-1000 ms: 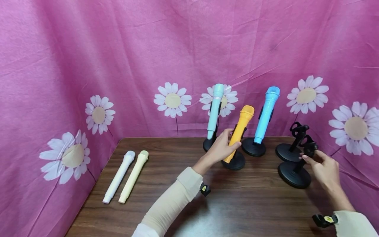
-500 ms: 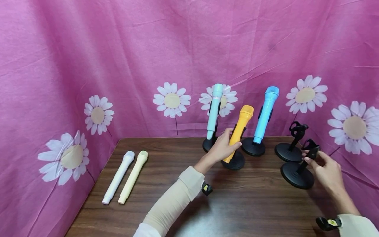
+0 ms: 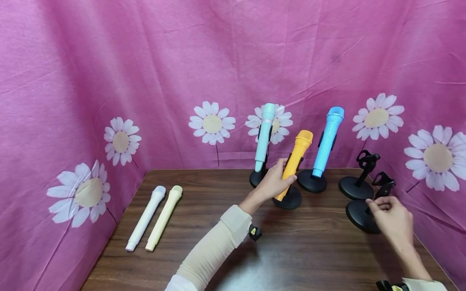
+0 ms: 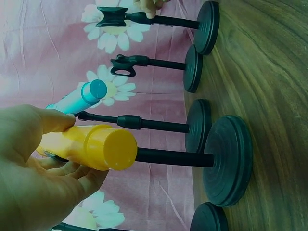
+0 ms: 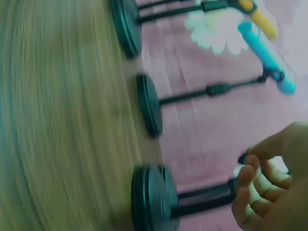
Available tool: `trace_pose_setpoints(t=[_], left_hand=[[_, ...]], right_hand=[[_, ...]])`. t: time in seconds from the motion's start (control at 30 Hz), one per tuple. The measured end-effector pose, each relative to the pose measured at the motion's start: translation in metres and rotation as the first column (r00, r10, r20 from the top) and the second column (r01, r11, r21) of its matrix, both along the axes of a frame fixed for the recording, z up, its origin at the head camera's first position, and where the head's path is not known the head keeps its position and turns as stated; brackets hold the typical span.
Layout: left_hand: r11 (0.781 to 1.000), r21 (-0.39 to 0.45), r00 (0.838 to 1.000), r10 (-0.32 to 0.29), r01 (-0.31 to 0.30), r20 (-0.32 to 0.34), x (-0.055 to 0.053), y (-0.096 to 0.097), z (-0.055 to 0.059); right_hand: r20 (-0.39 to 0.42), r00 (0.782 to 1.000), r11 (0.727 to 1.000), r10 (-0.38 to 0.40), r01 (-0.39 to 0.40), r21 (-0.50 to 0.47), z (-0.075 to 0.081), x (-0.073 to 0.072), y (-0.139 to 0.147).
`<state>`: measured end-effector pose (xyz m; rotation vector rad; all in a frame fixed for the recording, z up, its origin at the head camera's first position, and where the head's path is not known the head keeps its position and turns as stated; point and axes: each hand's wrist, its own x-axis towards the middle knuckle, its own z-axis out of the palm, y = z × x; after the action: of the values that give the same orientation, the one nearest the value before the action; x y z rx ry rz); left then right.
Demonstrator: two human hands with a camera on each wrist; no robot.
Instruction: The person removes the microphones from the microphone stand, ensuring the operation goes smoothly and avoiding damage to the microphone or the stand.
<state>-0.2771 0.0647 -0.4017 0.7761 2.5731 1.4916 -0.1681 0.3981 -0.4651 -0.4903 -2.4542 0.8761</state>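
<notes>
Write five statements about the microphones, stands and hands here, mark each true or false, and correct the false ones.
1. The left hand grips the orange microphone. True.
2. The white microphone is mounted in a stand. False: it lies on the table.
3. The blue microphone is held in a black stand. True.
4. The right hand holds the pale yellow microphone. False: its fingers are on the nearer bare stand, and that microphone lies beside the white one.
5. The farther bare stand holds no microphone. True.
</notes>
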Motion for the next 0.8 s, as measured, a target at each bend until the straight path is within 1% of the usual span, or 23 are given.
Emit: trace_pose_setpoints(t=[0.07,0.1,0.13,0.2,0.3,0.4,0.5,0.57,0.63,0.7,0.73,0.8], left_hand=[[1.0,-0.002,1.0,0.002,-0.002,-0.006,0.0,0.0,0.0],[1.0,-0.002,1.0,0.004,-0.004,-0.008,0.0,0.0,0.0],[1.0,-0.001,1.0,0.004,-0.004,-0.009,0.0,-0.001,0.0],[1.0,0.0,1.0,0.002,-0.002,-0.008,0.0,-0.001,0.0],[1.0,0.002,1.0,0.002,-0.002,-0.006,0.0,-0.002,0.0],[1.0,0.002,1.0,0.007,-0.007,-0.002,0.0,-0.003,0.0],[1.0,0.0,1.0,0.014,-0.014,0.001,-0.001,-0.005,0.0],[1.0,0.002,1.0,0.022,-0.022,0.006,-0.001,-0.006,-0.001],[1.0,0.004,1.0,0.028,-0.028,0.008,-0.001,-0.007,-0.001],[0.999,0.016,0.999,0.03,-0.03,0.01,-0.001,-0.008,-0.001],[0.999,0.026,1.0,0.029,-0.029,0.012,-0.001,-0.008,-0.001],[0.999,0.041,1.0,0.021,-0.022,0.012,-0.001,-0.009,-0.002]], right_hand=[[-0.011,0.996,0.996,0.088,-0.088,0.007,0.001,-0.002,-0.015],[-0.014,0.989,0.989,0.145,-0.145,0.011,0.002,-0.004,-0.022],[-0.012,0.979,0.979,0.202,-0.201,0.018,0.004,-0.006,-0.029],[-0.004,0.953,0.952,0.303,-0.303,0.039,0.007,-0.013,-0.042],[0.024,0.912,0.91,0.41,-0.41,0.057,0.011,-0.027,-0.062],[0.042,0.882,0.88,0.469,-0.471,0.057,0.011,-0.044,-0.082],[0.058,0.852,0.853,0.52,-0.522,0.021,0.008,-0.062,-0.1],[0.067,0.821,0.824,0.567,-0.567,-0.027,0.005,-0.074,-0.112],[0.072,0.779,0.782,0.623,-0.617,-0.093,0.003,-0.083,-0.122],[0.062,0.735,0.734,0.675,-0.662,-0.152,0.001,-0.092,-0.132],[0.052,0.719,0.715,0.693,-0.677,-0.174,0.0,-0.095,-0.135],[0.03,0.707,0.699,0.707,-0.691,-0.183,-0.001,-0.101,-0.141]])
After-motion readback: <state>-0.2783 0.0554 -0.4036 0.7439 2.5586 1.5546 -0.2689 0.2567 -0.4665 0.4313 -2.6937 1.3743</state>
